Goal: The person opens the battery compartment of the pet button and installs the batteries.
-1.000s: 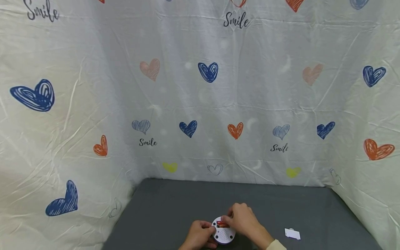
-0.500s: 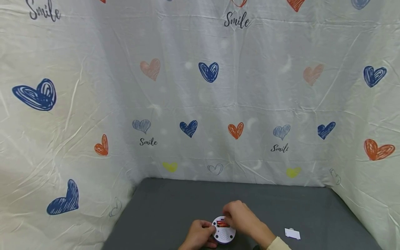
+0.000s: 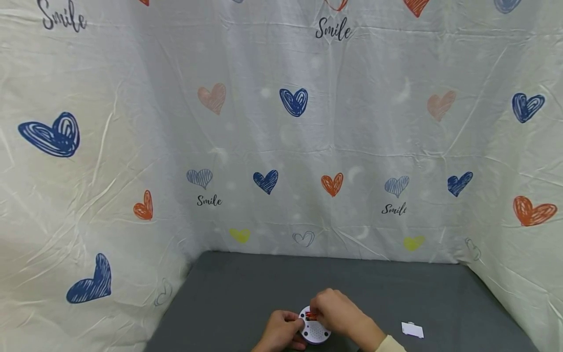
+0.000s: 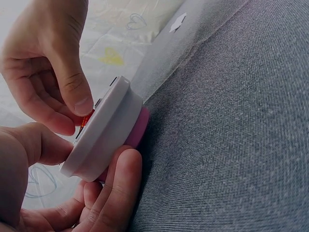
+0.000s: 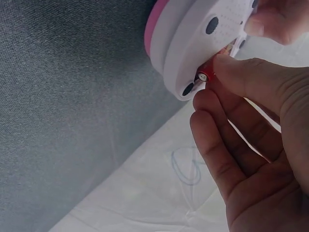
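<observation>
The right hand [image 3: 337,312] kinda hid part of the red batteries [image 3: 311,317] in the head view. Bottom edge chopped off the table [image 3: 246,283] too.

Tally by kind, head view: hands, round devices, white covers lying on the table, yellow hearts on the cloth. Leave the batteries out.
Left hand and right hand: 2
Round device: 1
White cover: 1
Yellow hearts: 2
Total: 6

right hand [image 3: 337,311] further over batteries [image 3: 311,317]
</observation>
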The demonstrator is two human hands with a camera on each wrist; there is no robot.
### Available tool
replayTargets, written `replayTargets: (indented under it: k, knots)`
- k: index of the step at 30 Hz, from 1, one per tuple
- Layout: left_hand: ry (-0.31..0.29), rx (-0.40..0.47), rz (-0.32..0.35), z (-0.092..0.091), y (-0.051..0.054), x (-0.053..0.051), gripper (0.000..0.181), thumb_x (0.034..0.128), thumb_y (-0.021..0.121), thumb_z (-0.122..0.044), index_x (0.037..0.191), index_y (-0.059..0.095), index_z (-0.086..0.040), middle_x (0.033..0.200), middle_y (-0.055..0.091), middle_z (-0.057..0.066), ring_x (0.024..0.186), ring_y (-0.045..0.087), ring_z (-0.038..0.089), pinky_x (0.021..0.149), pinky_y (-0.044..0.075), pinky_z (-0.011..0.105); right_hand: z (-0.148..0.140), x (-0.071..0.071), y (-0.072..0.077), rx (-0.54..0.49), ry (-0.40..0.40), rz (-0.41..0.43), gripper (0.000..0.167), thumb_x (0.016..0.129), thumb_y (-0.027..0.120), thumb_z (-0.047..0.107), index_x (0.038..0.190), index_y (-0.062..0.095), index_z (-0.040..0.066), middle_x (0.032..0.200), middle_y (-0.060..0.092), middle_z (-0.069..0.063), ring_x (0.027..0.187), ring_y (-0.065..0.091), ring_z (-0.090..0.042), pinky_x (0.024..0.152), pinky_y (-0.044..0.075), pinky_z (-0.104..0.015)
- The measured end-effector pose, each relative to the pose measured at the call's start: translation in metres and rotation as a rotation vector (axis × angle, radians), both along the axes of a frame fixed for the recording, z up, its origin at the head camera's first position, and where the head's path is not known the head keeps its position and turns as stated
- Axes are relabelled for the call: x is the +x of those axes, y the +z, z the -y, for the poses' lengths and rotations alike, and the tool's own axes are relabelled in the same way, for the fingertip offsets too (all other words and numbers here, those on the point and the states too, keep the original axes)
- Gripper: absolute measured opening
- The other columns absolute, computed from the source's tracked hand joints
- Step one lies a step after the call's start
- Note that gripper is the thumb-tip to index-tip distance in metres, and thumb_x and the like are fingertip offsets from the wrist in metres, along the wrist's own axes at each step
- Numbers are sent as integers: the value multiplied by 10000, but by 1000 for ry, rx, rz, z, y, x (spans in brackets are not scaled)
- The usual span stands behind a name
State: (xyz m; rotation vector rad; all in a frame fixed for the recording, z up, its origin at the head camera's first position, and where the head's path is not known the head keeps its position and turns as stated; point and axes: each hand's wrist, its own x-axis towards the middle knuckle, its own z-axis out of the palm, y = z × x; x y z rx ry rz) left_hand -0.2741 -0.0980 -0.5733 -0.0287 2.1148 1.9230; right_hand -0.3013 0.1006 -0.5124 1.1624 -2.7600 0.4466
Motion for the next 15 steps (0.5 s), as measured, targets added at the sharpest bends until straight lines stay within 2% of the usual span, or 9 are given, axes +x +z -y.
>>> replayTargets:
  k: [15]
  knots:
    - [3,-4,2,0,3,2,241,924,619,-28,1092,682,134,889,754,150,653,773,181,603,694,308,1,2,-5,56,-11,-78,208,845,860,54,753,764,214,724,666,137,635,550,3,517,462,-199]
